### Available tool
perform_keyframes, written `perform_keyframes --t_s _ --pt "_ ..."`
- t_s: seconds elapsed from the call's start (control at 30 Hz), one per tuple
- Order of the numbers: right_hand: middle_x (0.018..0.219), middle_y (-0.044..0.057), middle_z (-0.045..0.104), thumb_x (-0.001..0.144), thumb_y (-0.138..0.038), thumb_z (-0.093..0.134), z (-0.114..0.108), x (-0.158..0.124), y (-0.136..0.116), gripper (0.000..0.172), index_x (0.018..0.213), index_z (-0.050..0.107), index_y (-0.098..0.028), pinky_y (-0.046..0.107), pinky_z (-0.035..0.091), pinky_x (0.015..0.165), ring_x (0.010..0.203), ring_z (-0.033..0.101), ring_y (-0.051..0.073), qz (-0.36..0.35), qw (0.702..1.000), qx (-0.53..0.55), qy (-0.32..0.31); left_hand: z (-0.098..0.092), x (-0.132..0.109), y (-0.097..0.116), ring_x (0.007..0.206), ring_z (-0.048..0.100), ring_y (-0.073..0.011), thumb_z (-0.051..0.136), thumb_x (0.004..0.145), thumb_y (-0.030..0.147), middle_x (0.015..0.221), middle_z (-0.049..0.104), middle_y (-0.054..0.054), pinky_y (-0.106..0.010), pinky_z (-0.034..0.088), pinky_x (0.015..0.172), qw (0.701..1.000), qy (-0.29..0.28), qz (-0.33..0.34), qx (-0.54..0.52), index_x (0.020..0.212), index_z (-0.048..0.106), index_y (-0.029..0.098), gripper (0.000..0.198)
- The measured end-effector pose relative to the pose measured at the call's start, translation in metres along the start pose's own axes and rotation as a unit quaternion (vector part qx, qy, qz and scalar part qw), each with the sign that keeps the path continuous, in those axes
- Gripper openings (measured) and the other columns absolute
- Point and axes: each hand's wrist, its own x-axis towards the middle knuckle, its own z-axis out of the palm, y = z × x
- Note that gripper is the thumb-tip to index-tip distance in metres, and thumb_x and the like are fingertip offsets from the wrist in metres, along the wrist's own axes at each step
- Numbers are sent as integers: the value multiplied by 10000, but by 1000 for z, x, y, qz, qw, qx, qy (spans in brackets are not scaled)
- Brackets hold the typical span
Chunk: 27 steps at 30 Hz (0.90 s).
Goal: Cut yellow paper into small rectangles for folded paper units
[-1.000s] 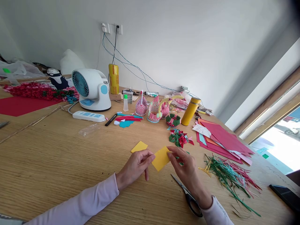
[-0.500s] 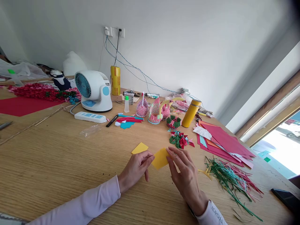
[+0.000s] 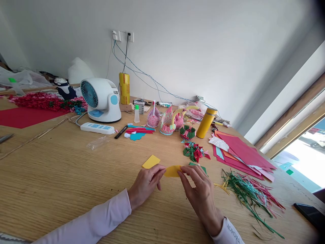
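Observation:
A small yellow piece of paper [image 3: 172, 171] is stretched between my two hands, just above the table. My left hand [image 3: 146, 181] pinches its left end between thumb and fingers. At the other end, my right hand [image 3: 199, 188] pinches it the same way. The paper looks narrow, tilted or curved toward me; I cannot tell if it is creased. Behind my left fingers lies another yellow paper [image 3: 151, 161]. Green paper [image 3: 203, 168] shows partly behind my right hand, and folded red and green paper pieces [image 3: 195, 151] are heaped farther back.
Paper strips [image 3: 246, 189] and a phone [image 3: 309, 214] lie to the right, below stacked red sheets [image 3: 243, 152]. Folded-paper swans [image 3: 167, 122] stand at the back beside a yellow bottle [image 3: 206, 123]. A white fan [image 3: 104, 100] and power strip [image 3: 98, 128] are at the left.
The yellow paper has gone from a broad, facing square to a narrow shape. My right fingers have moved slightly lower, and green paper now shows behind that hand.

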Motion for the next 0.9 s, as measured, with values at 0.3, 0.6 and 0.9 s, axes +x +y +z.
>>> perform_keyframes --t_s 0.3,0.6,0.9 --pt "934 76 721 877 -244 554 -2 1 -2 97 788 582 -220 293 486 580 709 625 185 103 992 74 4 -1 1 9 505 571 -109 559 831 468 679 590 24 -217 431 512 992 14 -77 -95 1059 540 185 364" --pt "962 91 715 859 -306 584 9 -6 5 135 770 593 -205 262 523 559 851 669 222 183 956 231 -4 -2 5 9 558 555 -98 608 776 514 709 570 15 -153 381 399 955 -34 -155 -251 1129 485 175 505" --pt "1098 122 688 868 -312 579 10 -10 -1 165 754 578 -193 265 523 524 721 662 184 222 935 272 -54 -5 5 16 512 590 -66 590 794 517 873 583 -9 -132 376 359 920 -56 -190 -339 1005 510 176 410"
